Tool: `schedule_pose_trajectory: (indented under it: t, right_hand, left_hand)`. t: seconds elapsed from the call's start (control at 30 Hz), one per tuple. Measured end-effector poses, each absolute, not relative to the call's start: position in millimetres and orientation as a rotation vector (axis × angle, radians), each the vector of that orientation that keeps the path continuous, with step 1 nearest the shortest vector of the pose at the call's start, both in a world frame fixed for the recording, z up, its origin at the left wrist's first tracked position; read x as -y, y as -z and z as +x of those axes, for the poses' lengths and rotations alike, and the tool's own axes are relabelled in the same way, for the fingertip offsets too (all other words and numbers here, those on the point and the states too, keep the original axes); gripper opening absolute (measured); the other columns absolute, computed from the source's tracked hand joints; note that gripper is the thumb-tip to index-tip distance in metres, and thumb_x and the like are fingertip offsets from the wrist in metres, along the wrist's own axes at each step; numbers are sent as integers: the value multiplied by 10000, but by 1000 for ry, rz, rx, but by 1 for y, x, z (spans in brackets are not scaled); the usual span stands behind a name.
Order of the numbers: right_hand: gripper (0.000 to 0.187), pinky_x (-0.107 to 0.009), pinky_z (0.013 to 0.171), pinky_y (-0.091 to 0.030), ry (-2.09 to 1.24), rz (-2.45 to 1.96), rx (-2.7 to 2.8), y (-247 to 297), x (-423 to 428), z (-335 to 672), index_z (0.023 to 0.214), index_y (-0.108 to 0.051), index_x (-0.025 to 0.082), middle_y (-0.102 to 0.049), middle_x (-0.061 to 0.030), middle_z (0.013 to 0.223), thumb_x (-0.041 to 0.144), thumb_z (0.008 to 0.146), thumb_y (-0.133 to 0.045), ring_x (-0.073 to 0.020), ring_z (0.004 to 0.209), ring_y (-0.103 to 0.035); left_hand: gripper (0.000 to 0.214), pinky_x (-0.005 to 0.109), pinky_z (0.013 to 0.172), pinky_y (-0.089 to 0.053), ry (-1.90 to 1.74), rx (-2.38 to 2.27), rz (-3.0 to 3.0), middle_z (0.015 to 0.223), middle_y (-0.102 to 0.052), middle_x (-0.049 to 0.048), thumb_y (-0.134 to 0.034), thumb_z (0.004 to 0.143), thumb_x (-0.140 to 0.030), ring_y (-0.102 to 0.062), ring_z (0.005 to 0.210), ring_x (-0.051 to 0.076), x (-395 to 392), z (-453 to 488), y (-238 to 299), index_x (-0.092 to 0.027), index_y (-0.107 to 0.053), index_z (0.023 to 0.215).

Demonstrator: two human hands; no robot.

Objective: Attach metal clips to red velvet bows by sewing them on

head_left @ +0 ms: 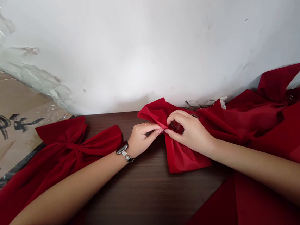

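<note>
A red fabric bow [187,156] is held over the dark table, its middle gathered between my two hands. My left hand [143,138], with a watch and bracelet at the wrist, pinches the gathered middle from the left. From the right, my right hand [190,130] is closed on the same gather, thumb and fingers curved into a ring. The two sets of fingertips nearly meet, and what lies between them is too small to make out. A finished-looking red bow [73,146] with long tails lies left of my left hand.
More red fabric bows and cloth [265,126] are heaped on the right. Eyeglasses [199,104] rest at the back against the white wall [144,49]. A plastic-wrapped brown package [11,101] with black writing stands at left. The dark wooden table [131,195] lies below.
</note>
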State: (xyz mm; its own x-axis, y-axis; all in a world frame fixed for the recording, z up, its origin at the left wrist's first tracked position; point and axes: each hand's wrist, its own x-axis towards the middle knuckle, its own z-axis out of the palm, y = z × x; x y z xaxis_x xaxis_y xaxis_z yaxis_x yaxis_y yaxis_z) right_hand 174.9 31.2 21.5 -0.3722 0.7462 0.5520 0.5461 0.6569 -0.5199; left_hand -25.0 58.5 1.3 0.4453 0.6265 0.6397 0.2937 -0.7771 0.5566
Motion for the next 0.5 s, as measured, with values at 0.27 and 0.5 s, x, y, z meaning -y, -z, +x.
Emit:
schedule_pose_trajectory:
  t: [0.27, 0.5]
  right_hand:
    - [245, -273, 610, -547, -383, -1106, 1959, -17, -28, 174, 903, -493, 211, -621, -37, 959, 216, 776, -702, -154, 747, -627]
    - [113, -273, 654, -545, -252, -950, 1968, -13, -29, 174, 848, -542, 211, -638, -57, 1008, 178, 825, -648, -161, 815, -628]
  left_hand:
    - [152, 188, 690, -540, -1234, -786, 2393, 830, -754, 29, -566, 917, -191, -686, 698, 107, -55, -24, 2, -162, -708, 961]
    - [160, 189, 688, -546, -1242, -763, 2302, 747, -722, 16, -549, 924, -211, -670, 659, 105, -54, -21, -3, -156, -695, 955]
